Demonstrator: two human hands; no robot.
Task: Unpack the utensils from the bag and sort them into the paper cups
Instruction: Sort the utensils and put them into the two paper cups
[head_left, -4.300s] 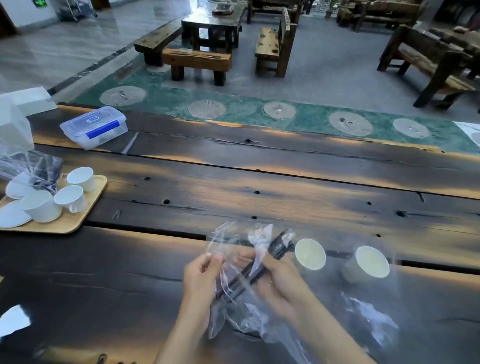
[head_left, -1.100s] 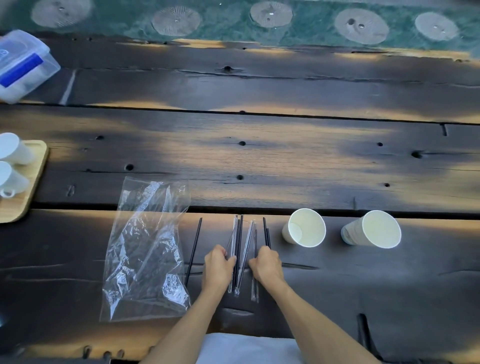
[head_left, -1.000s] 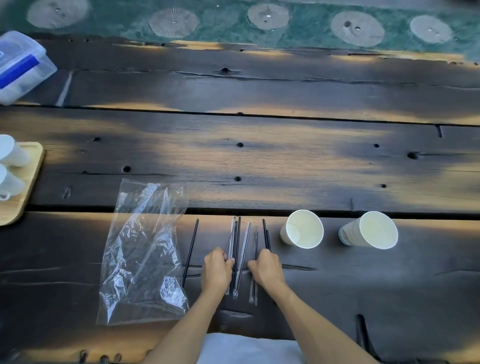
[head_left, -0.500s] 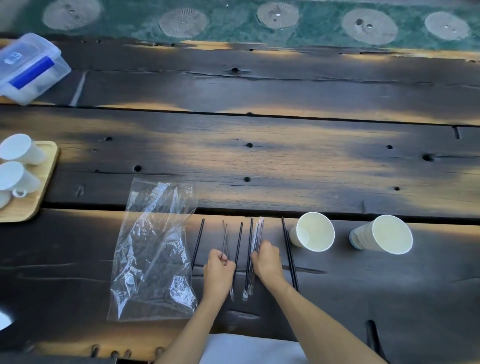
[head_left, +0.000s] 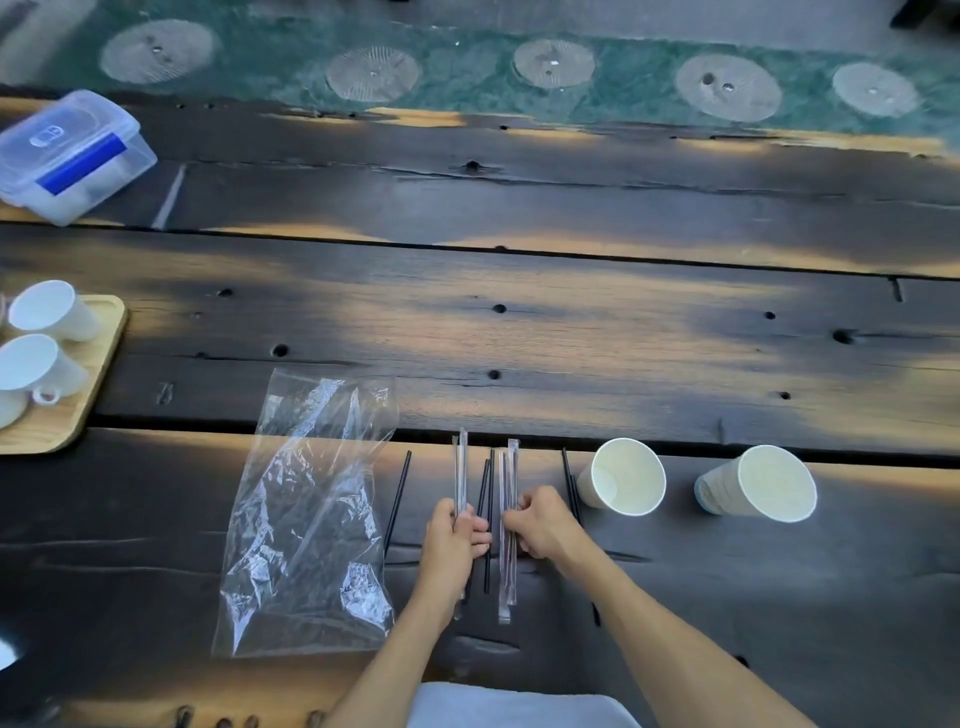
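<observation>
Between hands: black sticks (head_left: 488, 514); left hand (head_left: 453, 540) grips wrapped straws (head_left: 460, 467); right hand (head_left: 540, 522) pinches wrapped pair (head_left: 508, 467).

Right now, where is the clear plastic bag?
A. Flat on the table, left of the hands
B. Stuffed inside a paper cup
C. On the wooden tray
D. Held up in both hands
A: the clear plastic bag lies flat on the table, left of the left hand and right hand.

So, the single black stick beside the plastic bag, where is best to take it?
Probably pinch the lone black stick near its middle from above. It lies flat on the table, clear of the bag and left hand.
</observation>
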